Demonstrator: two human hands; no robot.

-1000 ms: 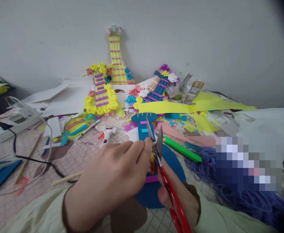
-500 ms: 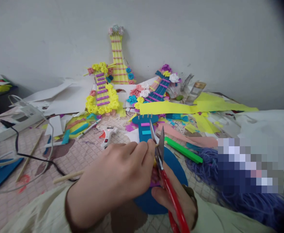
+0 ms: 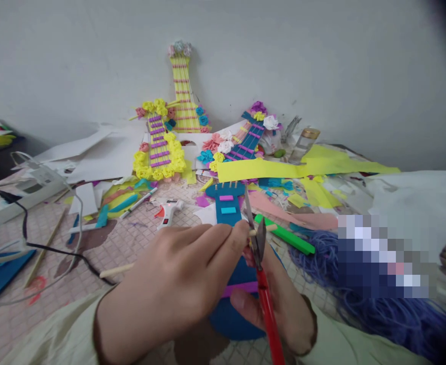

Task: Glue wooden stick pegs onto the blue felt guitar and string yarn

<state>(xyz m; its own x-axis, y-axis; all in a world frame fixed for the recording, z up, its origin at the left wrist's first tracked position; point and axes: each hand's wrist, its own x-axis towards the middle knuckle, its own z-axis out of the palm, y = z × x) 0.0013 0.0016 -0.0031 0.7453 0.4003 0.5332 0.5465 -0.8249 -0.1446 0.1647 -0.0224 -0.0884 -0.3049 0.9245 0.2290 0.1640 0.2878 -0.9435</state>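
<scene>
Fingers (image 3: 238, 237) closed, the left hand (image 3: 177, 274) pinches a wooden stick (image 3: 270, 229), its end jutting past the opened red-handled scissors (image 3: 265, 294), clasped in the right hand (image 3: 285, 301)! Below them, the blue guitar shape (image 3: 240, 274) lies on the worktop (image 3: 131, 241), a green bar (image 3: 287, 236) to its right, a white glue gun (image 3: 168, 213) off left, blue yarn (image 3: 382, 317) farther right.

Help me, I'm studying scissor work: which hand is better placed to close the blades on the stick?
Right, probably: the right hand holds the red scissors, with the stick between the open blades. The left hand grips that stick.
</scene>
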